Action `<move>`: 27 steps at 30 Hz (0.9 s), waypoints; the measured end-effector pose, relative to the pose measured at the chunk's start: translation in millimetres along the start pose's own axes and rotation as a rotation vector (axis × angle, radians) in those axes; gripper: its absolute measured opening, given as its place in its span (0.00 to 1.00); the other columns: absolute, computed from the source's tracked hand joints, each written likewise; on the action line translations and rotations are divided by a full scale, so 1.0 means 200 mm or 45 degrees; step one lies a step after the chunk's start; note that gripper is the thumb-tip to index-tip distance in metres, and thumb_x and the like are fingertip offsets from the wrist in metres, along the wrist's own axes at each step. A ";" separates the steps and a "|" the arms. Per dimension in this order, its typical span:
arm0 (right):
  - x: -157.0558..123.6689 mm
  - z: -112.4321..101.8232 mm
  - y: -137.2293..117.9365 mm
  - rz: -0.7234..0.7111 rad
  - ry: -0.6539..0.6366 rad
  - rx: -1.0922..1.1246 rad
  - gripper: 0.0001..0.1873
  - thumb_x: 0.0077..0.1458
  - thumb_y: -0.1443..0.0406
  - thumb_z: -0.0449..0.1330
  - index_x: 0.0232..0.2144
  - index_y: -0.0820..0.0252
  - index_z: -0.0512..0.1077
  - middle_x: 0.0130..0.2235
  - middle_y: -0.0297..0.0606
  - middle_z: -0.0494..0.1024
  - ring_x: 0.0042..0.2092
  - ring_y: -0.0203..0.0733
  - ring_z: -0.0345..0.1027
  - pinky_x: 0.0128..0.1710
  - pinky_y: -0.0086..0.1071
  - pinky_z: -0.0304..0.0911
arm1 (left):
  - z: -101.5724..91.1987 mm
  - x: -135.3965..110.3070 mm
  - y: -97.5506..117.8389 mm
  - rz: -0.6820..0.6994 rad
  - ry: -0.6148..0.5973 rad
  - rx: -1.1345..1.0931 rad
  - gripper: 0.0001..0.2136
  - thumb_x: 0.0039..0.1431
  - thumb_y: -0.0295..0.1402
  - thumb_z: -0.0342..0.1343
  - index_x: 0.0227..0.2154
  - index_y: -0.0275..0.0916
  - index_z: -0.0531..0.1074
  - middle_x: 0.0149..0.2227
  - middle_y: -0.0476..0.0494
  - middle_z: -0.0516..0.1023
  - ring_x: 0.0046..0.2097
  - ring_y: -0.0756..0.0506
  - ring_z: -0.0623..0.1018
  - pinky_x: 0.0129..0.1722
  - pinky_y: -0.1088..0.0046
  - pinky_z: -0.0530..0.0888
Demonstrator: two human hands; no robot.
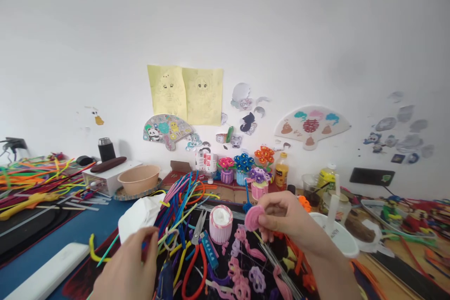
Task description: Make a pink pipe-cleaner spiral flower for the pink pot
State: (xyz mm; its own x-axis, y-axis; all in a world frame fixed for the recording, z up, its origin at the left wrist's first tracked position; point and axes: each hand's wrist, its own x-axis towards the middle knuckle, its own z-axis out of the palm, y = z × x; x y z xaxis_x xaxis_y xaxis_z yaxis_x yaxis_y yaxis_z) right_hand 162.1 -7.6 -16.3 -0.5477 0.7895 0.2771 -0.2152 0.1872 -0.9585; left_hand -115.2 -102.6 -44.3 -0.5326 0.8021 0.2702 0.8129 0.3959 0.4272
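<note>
My right hand [286,220] is raised over the table, its fingers closed on a pink coiled pipe-cleaner flower [253,218]. My left hand [131,265] sits low at the front left with thumb and fingers pinched together; what they hold, if anything, I cannot make out. Between my hands lie red-handled scissors [195,255], a pink ribbed cup with white filling [221,223] and several pink pipe-cleaner shapes [242,267] on a black mat.
A bundle of coloured pipe cleaners [184,197] lies mid-table, more at far left [31,178]. A tan bowl [138,179], small flower pots [242,168], bottles [281,171] and a white bowl [337,236] stand about. A white bar [49,272] lies front left.
</note>
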 end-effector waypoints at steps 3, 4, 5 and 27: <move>0.00 0.03 0.01 0.019 -0.026 0.037 0.15 0.46 0.58 0.71 0.23 0.66 0.77 0.19 0.35 0.76 0.20 0.33 0.68 0.19 0.24 0.64 | -0.06 0.16 0.07 -0.031 0.007 0.318 0.20 0.64 0.30 0.35 0.46 0.34 0.72 0.46 0.30 0.79 0.45 0.31 0.79 0.37 0.59 0.72; 0.01 0.04 0.01 0.020 -0.034 0.028 0.15 0.46 0.58 0.70 0.23 0.66 0.77 0.19 0.36 0.76 0.20 0.33 0.68 0.20 0.24 0.65 | -0.07 0.22 0.09 -0.007 0.002 0.350 0.20 0.62 0.25 0.35 0.46 0.32 0.72 0.46 0.28 0.78 0.47 0.31 0.78 0.37 0.59 0.72; 0.01 0.05 0.00 0.022 -0.038 0.018 0.15 0.47 0.58 0.70 0.23 0.66 0.77 0.19 0.36 0.76 0.20 0.33 0.68 0.20 0.24 0.65 | -0.06 0.27 0.10 0.020 -0.024 0.368 0.19 0.60 0.23 0.36 0.44 0.32 0.73 0.44 0.28 0.78 0.46 0.32 0.78 0.37 0.60 0.72; 0.05 0.10 0.01 0.120 -0.049 0.041 0.20 0.36 0.54 0.74 0.22 0.65 0.76 0.18 0.34 0.76 0.18 0.32 0.66 0.20 0.24 0.62 | 0.41 0.92 0.01 0.234 -0.225 0.372 0.12 0.62 0.38 0.55 0.43 0.36 0.72 0.45 0.43 0.76 0.45 0.44 0.77 0.46 0.58 0.74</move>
State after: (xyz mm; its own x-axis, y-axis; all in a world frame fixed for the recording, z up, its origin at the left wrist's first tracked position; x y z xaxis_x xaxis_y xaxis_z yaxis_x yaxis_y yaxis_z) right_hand 140.9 -10.8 -14.5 -0.5975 0.7793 0.1889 -0.1868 0.0938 -0.9779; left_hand -191.8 82.3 -64.4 -0.3433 0.9263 0.1554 0.9376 0.3283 0.1144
